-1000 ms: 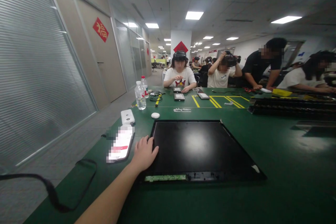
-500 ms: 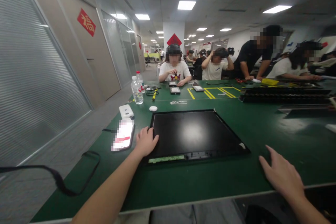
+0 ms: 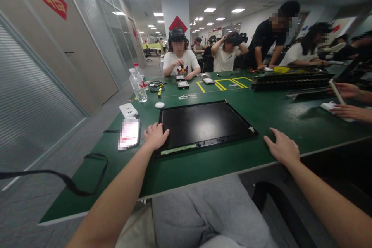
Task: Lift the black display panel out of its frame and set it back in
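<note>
- My left hand [image 3: 155,135] rests at the left edge of the black panel [image 3: 200,120], its fingers slightly spread and its thumb set apart, pinching nothing.
- My right hand [image 3: 282,147] is to the right of the panel and apart from it, fingers close together, thumb held away, with nothing in its grasp; I cannot tell whether it touches the table [image 3: 188,176].
- The panel lies flat on the table in front of me, between my two hands, with a light reflection on its dark face.
- Along its near edge I see a green strip [image 3: 178,149], towards the left end.
- Left of my left hand lies a phone [image 3: 130,133], screen lit, with a white device [image 3: 128,110] just beyond it.
- A small white oval case [image 3: 159,105] sits near the panel's far left corner.
- Farther off I have two plastic bottles [image 3: 138,87] standing beside a coiled black cable [image 3: 157,86].
- At far right, a co-worker's hands hold a pale, flat piece [image 3: 336,92].
</note>
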The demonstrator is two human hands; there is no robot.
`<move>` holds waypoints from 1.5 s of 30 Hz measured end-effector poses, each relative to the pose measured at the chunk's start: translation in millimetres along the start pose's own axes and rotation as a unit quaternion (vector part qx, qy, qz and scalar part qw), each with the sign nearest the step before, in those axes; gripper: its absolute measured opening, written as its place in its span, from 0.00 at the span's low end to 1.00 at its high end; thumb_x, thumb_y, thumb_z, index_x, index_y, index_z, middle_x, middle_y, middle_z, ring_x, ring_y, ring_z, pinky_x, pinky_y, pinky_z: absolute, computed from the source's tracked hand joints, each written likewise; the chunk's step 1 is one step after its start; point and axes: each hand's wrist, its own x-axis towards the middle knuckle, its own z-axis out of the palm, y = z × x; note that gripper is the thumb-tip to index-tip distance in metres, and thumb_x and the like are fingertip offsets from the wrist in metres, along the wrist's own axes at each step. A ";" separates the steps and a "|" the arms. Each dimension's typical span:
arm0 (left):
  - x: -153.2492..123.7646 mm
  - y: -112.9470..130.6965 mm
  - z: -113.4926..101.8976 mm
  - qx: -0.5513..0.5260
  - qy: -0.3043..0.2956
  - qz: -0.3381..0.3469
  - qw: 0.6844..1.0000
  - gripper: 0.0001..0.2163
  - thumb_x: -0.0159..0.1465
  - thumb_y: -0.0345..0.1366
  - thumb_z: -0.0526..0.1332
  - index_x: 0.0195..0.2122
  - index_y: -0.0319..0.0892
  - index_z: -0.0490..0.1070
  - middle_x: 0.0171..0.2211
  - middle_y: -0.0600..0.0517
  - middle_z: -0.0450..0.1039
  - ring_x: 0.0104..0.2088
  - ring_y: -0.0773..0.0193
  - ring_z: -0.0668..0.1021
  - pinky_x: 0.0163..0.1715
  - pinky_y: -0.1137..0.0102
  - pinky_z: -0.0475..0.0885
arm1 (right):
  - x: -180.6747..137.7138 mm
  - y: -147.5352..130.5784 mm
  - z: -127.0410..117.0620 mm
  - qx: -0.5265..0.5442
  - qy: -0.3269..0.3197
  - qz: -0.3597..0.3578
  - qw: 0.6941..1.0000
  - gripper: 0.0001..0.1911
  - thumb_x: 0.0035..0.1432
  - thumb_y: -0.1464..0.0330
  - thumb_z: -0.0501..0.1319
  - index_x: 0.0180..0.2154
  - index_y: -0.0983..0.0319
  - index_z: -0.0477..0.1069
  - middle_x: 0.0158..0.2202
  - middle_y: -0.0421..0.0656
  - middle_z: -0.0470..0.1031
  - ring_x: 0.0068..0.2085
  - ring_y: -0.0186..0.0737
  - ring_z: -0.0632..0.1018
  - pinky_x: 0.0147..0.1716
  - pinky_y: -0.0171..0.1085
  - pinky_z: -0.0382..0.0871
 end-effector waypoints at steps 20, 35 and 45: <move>6.6 -0.8 4.6 -0.016 0.008 0.012 1.000 0.31 0.75 0.50 0.47 0.72 0.38 0.65 0.76 0.34 0.57 0.74 0.34 0.61 0.70 0.39 0.55 | 9.3 6.5 0.3 -0.003 -0.013 0.007 1.000 0.30 0.67 0.50 0.52 0.59 0.58 0.77 0.69 0.52 0.72 0.67 0.61 0.72 0.67 0.63 0.60; 0.5 2.5 4.4 -0.024 0.008 -0.008 1.000 0.31 0.75 0.48 0.49 0.73 0.37 0.64 0.77 0.35 0.57 0.75 0.36 0.60 0.72 0.42 0.54 | 22.3 23.1 -0.4 -0.016 -0.035 -0.014 0.999 0.29 0.68 0.51 0.52 0.59 0.59 0.77 0.69 0.52 0.71 0.66 0.59 0.74 0.64 0.58 0.67; -3.8 2.9 4.0 -0.019 0.008 -0.002 1.000 0.29 0.75 0.47 0.49 0.73 0.38 0.65 0.77 0.37 0.58 0.75 0.36 0.61 0.72 0.43 0.55 | 24.8 29.3 -2.9 -0.002 -0.040 0.017 0.999 0.31 0.63 0.47 0.53 0.58 0.57 0.78 0.70 0.51 0.72 0.66 0.63 0.74 0.64 0.61 0.68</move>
